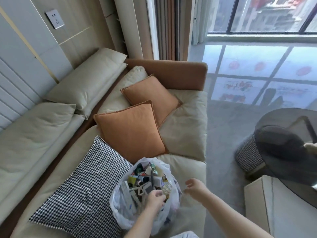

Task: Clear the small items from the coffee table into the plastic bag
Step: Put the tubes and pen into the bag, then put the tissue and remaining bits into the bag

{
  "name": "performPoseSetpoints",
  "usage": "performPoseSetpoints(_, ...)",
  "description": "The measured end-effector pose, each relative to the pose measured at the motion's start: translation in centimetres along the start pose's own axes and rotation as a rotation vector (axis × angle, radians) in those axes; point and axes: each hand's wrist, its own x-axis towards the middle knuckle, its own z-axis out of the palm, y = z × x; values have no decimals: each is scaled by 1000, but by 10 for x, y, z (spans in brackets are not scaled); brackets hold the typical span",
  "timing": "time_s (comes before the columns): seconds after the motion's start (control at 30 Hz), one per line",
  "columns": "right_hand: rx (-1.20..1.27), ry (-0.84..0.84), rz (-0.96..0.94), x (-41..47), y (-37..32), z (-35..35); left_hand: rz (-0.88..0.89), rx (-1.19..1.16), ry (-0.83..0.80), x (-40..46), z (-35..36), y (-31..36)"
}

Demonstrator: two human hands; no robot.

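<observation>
Bag point(127, 208) sits on sofa point(185, 121) beside checked cushion point(82, 188), full of small items point(149, 177). Left hand point(155, 198) reaches inside, fingers curled; grasp unclear. Right hand point(195, 187) hovers beside rim, loosely curled, empty.

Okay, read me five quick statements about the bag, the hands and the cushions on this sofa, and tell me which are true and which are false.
1. The plastic bag sits on the sofa. True.
2. The bag is empty. False: it holds many small items.
3. The left hand reaches into the bag's open mouth. True.
4. The right hand grips a cushion. False: it hovers open beside the bag, holding nothing.
5. The houndstooth cushion lies next to the bag, with two orange cushions beyond it. True.
</observation>
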Motion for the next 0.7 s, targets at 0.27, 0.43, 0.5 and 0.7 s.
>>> performPoseSetpoints(0.27, -187, 171, -23, -49, 81, -93, 273, 464, -135, -51, 108, 53)
performPoseSetpoints(0.43, -246, 288, 31, -91, 160, -147, 444, 713, -204, -92, 195, 78)
performPoseSetpoints(0.5, -240, 325, 66, -106, 195, -167, 494, 784, -244, -109, 233, 86)
performPoseSetpoints(0.7, -140, 426, 171, -148, 296, -213, 630, 970, -315, -163, 338, 93)
